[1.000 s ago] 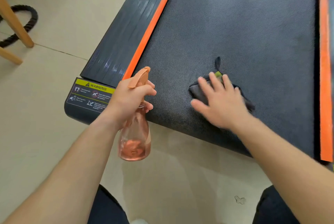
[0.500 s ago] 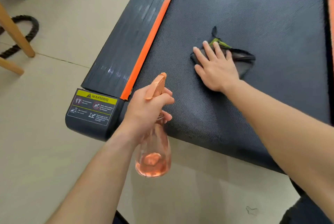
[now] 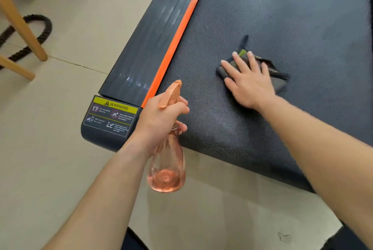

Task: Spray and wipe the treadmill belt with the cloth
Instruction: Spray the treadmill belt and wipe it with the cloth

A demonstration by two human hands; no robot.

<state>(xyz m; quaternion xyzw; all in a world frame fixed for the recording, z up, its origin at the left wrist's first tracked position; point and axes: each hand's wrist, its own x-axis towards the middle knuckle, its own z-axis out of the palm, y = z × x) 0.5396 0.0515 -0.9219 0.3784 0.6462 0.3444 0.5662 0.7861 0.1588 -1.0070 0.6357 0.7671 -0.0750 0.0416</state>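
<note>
1. Gripping the spray bottle (image 3: pixel 167 169) by its neck, the left hand (image 3: pixel 161 116) curls fully round it over the near-left corner of the treadmill belt (image 3: pixel 282 17).
2. Right hand (image 3: pixel 250 86) presses flat, fingers straight and spread, on the cloth (image 3: pixel 280 82), which is bunched beneath it.
3. Belt runs long, near to far; open room lies far and right; orange strip (image 3: pixel 181 34) bounds the left.

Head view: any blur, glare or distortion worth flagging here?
Head view: motion blur smears the right hand and the dark grey cloth under it; streaky glare on the ribbed black side rail; yellow warning label: small print unreadable; left hand on the translucent orange spray bottle looks sharper.
</note>
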